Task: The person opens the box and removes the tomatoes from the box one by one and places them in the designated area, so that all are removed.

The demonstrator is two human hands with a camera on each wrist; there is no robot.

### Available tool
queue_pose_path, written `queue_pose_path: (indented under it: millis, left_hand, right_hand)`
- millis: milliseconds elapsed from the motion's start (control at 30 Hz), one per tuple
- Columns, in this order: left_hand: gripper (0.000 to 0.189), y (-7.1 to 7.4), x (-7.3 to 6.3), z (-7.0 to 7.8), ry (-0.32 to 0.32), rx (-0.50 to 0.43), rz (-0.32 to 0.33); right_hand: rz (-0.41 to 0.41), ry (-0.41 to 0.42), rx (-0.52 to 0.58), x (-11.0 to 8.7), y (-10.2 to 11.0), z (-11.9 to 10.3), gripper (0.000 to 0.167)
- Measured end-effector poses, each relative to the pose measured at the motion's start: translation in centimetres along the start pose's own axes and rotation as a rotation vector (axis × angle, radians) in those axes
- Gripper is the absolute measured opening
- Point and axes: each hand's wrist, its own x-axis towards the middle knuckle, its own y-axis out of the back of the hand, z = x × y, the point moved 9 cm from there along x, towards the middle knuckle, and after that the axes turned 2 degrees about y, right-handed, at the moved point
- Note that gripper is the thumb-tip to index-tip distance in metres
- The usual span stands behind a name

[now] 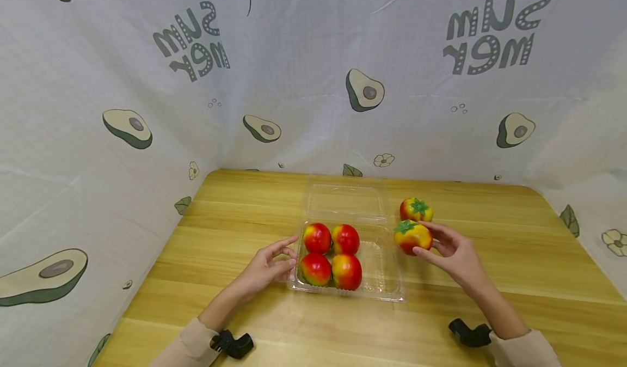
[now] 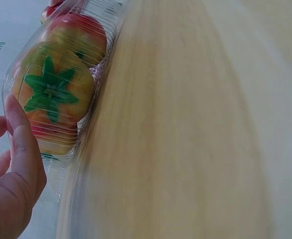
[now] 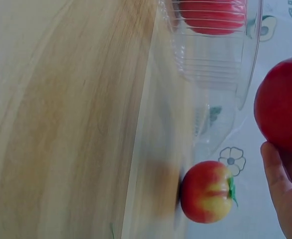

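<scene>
My right hand (image 1: 455, 255) holds a red-and-yellow toy tomato (image 1: 412, 237) with a green star-shaped leaf top between thumb and fingers. It is raised beside the right edge of an open clear plastic box (image 1: 379, 252). Inside the box's left half sit several similar tomatoes (image 1: 346, 272), close together with their leaf tops out of sight from above. My left hand (image 1: 264, 269) touches the box's left side with thumb and forefinger. In the left wrist view, a boxed tomato's green leaf top (image 2: 50, 89) shows through the clear wall. The right wrist view shows the held tomato's red side (image 3: 285, 104).
Another tomato (image 1: 409, 209) lies on the wooden table (image 1: 235, 203) right of the box, behind the held one. The clear lid (image 1: 345, 199) lies folded back behind the box. A white avocado-print curtain (image 1: 303, 84) hangs around the table's back and sides.
</scene>
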Motion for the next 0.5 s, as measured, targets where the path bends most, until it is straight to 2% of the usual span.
queue_pose_path:
  millis: [333,500]
  left_hand:
    - [0.059,0.1,0.0,-0.1,-0.003,-0.005,-0.006]
    - [0.059,0.0,0.0,-0.1,-0.001,-0.008,-0.003]
  right_hand:
    - [0.044,-0.026,-0.037,0.1,1.0,1.0,0.051]
    - [0.045,-0.046,-0.022,0.2,1.4,1.6,0.05]
